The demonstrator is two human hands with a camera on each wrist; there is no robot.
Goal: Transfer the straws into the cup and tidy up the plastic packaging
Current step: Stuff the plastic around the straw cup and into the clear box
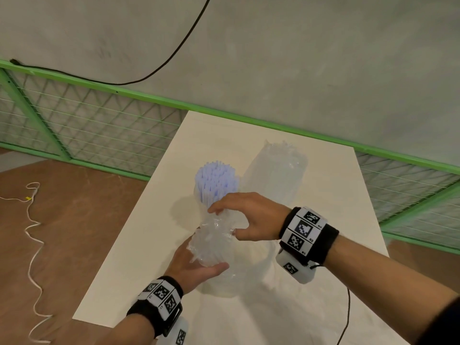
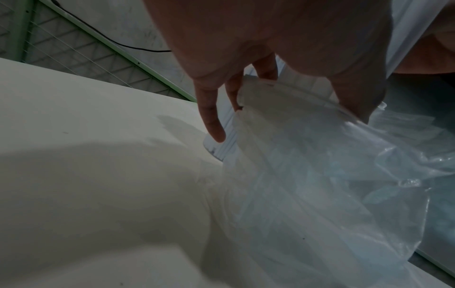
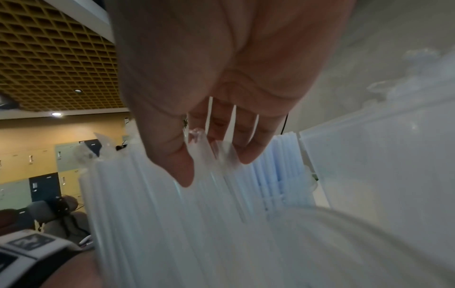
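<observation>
A clear cup (image 1: 198,195) stands mid-table, packed with pale blue-white straws (image 1: 215,178). In front of it I hold a clear plastic pack of straws (image 1: 212,247) upright. My left hand (image 1: 202,261) grips the pack's lower part, thumb in front. My right hand (image 1: 225,221) pinches the crumpled plastic packaging (image 1: 217,226) at its top. In the right wrist view my right hand (image 3: 214,167) pinches the wrap above the straws (image 3: 172,224). The left wrist view has my left hand (image 2: 285,117) round the pack, loose plastic (image 2: 357,185) trailing down.
Another wrapped straw pack (image 1: 276,170) stands behind and right of the cup. The white table (image 1: 323,215) has its left edge close to my left wrist. A green mesh fence (image 1: 99,125) runs behind it. A white cord (image 1: 34,232) lies on the brown floor.
</observation>
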